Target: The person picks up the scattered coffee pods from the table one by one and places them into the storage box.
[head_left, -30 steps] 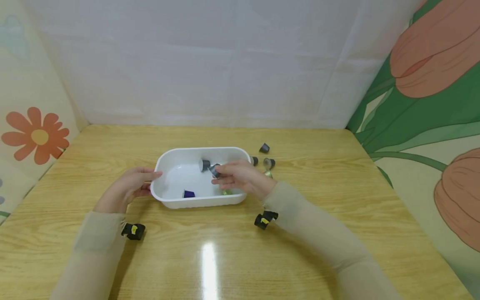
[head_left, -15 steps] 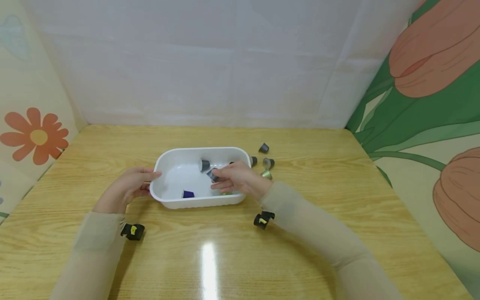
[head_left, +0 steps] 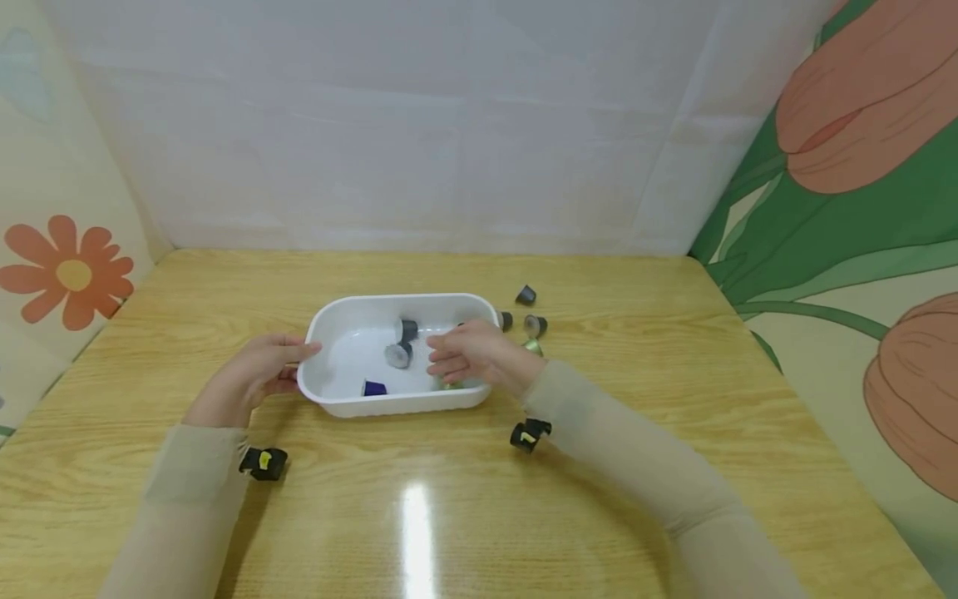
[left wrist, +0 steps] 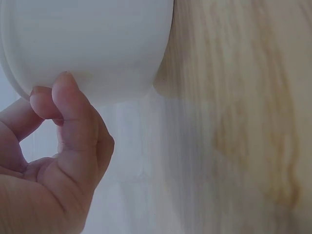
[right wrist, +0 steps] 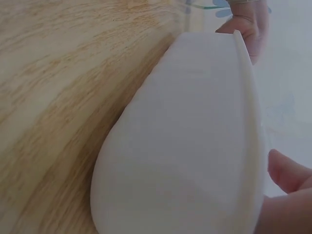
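A white oblong tub point(head_left: 404, 405) sits on the wooden table. My left hand point(head_left: 250, 374) pinches its left rim, thumb on the inside and fingers outside; the left wrist view shows the curled fingers point(left wrist: 73, 112) against the wall. Inside the tub lie a grey coffee capsule point(head_left: 399, 356), a dark one point(head_left: 407, 329) touching it, and a purple one point(head_left: 374, 388) by the front wall. My right hand point(head_left: 479, 349) hovers over the tub's right part, fingers loosely extended and holding nothing. It partly covers a green capsule point(head_left: 452, 385) in the tub.
Just right of the tub, several capsules lie on the table: a dark one point(head_left: 526, 294) farthest back, a grey one point(head_left: 535, 325), another dark one point(head_left: 506, 320) near the rim and a green one point(head_left: 534, 347) by my right wrist. A white sheet point(head_left: 449, 166) hangs behind.
My right hand has let go of the grey capsule, which now lies in the tub against the dark one. The hand has drawn slightly right. My left hand keeps its hold.
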Demonstrator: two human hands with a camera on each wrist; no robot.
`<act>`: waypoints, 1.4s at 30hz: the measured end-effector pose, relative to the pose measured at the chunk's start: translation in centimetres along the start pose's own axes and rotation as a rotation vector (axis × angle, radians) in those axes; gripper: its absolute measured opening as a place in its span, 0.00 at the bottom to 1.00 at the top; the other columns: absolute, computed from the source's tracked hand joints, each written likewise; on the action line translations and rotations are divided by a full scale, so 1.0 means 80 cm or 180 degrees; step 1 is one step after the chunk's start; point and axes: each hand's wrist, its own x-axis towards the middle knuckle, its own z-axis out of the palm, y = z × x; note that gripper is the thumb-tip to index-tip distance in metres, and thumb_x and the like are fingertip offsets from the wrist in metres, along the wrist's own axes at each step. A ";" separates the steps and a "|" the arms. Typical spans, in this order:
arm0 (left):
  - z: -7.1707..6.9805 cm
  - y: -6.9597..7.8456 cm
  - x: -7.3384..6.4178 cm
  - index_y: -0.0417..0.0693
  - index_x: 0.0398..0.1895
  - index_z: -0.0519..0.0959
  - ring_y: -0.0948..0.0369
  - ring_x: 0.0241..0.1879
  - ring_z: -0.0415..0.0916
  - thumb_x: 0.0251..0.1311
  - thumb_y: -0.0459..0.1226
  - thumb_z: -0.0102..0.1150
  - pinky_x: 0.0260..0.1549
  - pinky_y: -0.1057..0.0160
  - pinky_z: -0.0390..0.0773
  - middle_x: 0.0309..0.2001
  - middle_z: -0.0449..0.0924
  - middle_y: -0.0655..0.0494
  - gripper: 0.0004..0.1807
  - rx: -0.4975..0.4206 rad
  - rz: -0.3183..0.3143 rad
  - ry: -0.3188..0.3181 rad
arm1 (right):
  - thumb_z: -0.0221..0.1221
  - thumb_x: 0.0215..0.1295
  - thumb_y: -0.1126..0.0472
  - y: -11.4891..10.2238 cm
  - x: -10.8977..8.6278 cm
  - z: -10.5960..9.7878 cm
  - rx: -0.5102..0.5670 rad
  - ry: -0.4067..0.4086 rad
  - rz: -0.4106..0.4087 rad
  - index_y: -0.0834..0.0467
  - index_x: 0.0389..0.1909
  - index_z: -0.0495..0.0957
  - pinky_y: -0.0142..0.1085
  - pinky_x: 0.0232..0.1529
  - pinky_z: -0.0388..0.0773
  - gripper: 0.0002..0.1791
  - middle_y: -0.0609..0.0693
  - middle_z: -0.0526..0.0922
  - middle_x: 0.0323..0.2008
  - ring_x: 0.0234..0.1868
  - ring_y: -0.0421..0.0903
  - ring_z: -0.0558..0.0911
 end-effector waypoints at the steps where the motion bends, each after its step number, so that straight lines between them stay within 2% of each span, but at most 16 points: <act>1: 0.000 0.000 0.000 0.23 0.61 0.61 0.65 0.29 0.77 0.72 0.38 0.49 0.32 0.66 0.82 0.31 0.77 0.59 0.26 -0.0006 -0.0002 0.0004 | 0.58 0.70 0.62 0.000 -0.001 -0.003 -0.0007 -0.0007 -0.0014 0.71 0.56 0.71 0.44 0.47 0.81 0.20 0.66 0.80 0.50 0.47 0.55 0.84; 6: 0.000 0.001 0.000 0.24 0.61 0.62 0.65 0.30 0.76 0.72 0.39 0.50 0.33 0.66 0.82 0.32 0.76 0.58 0.26 -0.0015 -0.0020 0.0017 | 0.56 0.70 0.65 -0.001 -0.009 -0.021 0.0067 0.0021 -0.0101 0.71 0.59 0.71 0.42 0.45 0.82 0.20 0.65 0.80 0.50 0.46 0.54 0.84; 9: 0.000 0.001 0.000 0.25 0.60 0.62 0.65 0.29 0.76 0.72 0.39 0.50 0.32 0.66 0.82 0.32 0.76 0.59 0.25 -0.0018 -0.0020 0.0017 | 0.54 0.71 0.67 -0.002 -0.014 -0.033 0.0223 0.0006 -0.0110 0.71 0.61 0.69 0.44 0.49 0.80 0.21 0.66 0.78 0.53 0.46 0.53 0.85; 13: 0.000 0.001 -0.001 0.26 0.59 0.63 0.65 0.29 0.76 0.72 0.38 0.50 0.32 0.66 0.82 0.31 0.77 0.59 0.23 -0.0030 -0.0024 0.0021 | 0.53 0.71 0.67 -0.004 -0.022 -0.050 0.0395 0.0006 -0.0133 0.71 0.62 0.68 0.45 0.51 0.79 0.21 0.66 0.77 0.55 0.40 0.48 0.86; 17: 0.000 0.001 -0.002 0.25 0.60 0.63 0.64 0.29 0.76 0.72 0.38 0.50 0.32 0.66 0.82 0.31 0.76 0.59 0.25 -0.0028 -0.0042 0.0037 | 0.53 0.72 0.67 -0.004 -0.031 -0.067 0.0378 0.0031 -0.0224 0.72 0.62 0.68 0.41 0.46 0.82 0.21 0.67 0.75 0.56 0.34 0.43 0.85; 21: -0.001 0.002 -0.003 0.25 0.61 0.62 0.64 0.29 0.76 0.72 0.39 0.50 0.32 0.66 0.82 0.31 0.76 0.59 0.25 -0.0036 -0.0048 0.0037 | 0.51 0.74 0.66 -0.004 -0.038 -0.082 0.0358 0.0046 -0.0280 0.71 0.63 0.66 0.43 0.51 0.79 0.21 0.68 0.72 0.59 0.34 0.41 0.85; 26: 0.000 0.001 -0.002 0.25 0.60 0.62 0.65 0.29 0.76 0.72 0.39 0.50 0.32 0.66 0.82 0.31 0.76 0.59 0.25 -0.0040 -0.0055 0.0037 | 0.49 0.75 0.65 -0.002 -0.045 -0.096 0.0410 0.0084 -0.0297 0.71 0.64 0.65 0.49 0.59 0.73 0.22 0.69 0.72 0.60 0.37 0.43 0.85; 30: 0.001 0.000 -0.001 0.25 0.60 0.63 0.64 0.29 0.76 0.72 0.39 0.50 0.33 0.65 0.82 0.31 0.76 0.59 0.25 -0.0036 -0.0067 0.0048 | 0.48 0.75 0.64 0.001 -0.050 -0.106 0.0359 0.0174 -0.0322 0.71 0.65 0.64 0.50 0.61 0.70 0.22 0.68 0.72 0.60 0.44 0.48 0.84; 33: 0.002 0.000 -0.001 0.26 0.60 0.63 0.64 0.29 0.76 0.72 0.39 0.50 0.33 0.65 0.82 0.31 0.76 0.59 0.24 -0.0034 -0.0067 0.0049 | 0.48 0.75 0.64 0.002 -0.053 -0.113 0.0335 0.0223 -0.0342 0.70 0.66 0.62 0.50 0.62 0.69 0.23 0.68 0.70 0.61 0.50 0.51 0.83; 39: 0.002 0.001 -0.002 0.26 0.59 0.64 0.65 0.29 0.77 0.72 0.38 0.50 0.33 0.65 0.82 0.31 0.77 0.59 0.23 -0.0053 -0.0049 0.0039 | 0.47 0.76 0.65 0.004 -0.057 -0.123 0.0422 0.0326 -0.0353 0.71 0.67 0.61 0.50 0.61 0.70 0.23 0.69 0.68 0.63 0.50 0.52 0.83; 42: 0.003 0.002 -0.002 0.26 0.59 0.64 0.64 0.29 0.77 0.72 0.38 0.50 0.33 0.66 0.82 0.31 0.77 0.59 0.23 -0.0060 -0.0057 0.0042 | 0.47 0.76 0.65 0.005 -0.060 -0.127 0.0449 0.0371 -0.0366 0.71 0.67 0.61 0.49 0.61 0.70 0.23 0.69 0.68 0.63 0.54 0.55 0.80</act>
